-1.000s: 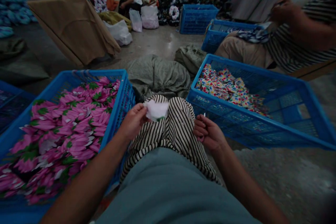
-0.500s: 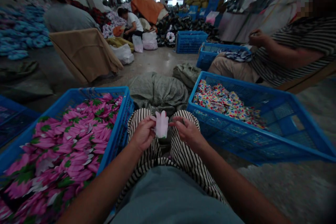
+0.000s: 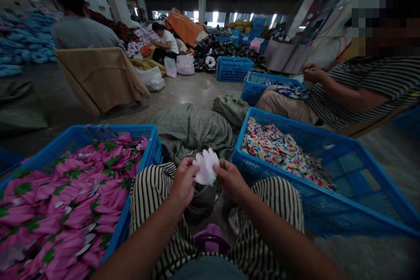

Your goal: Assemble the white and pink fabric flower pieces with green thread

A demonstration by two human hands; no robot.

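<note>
In front of my knees a white petal-edged piece (image 3: 206, 168), apparently cloth, is stretched between my two hands with its scalloped edge up. My left hand (image 3: 183, 183) pinches its left side between thumb and fingers. From the other side my right hand (image 3: 232, 178) grips its right edge, thumb in front. Pink petal-shaped pieces with green tips (image 3: 78, 197) fill the blue crate (image 3: 149, 148) on my left. Small multicoloured printed pieces (image 3: 278, 148) lie in another blue crate (image 3: 328, 210) on my right.
Grey-green sacks (image 3: 193, 129) lie on the floor ahead. Between my striped knees is a purple object (image 3: 211, 238). A person in a striped shirt (image 3: 357, 87) sits at the right. Beyond a cloth-draped chair (image 3: 98, 76) sits another person (image 3: 85, 30). More blue crates (image 3: 234, 70) stand farther off.
My right hand has come in and taken hold of the piece's right edge. The piece now spreads wider and tilts. My knees have moved apart, and the view has tipped upward.
</note>
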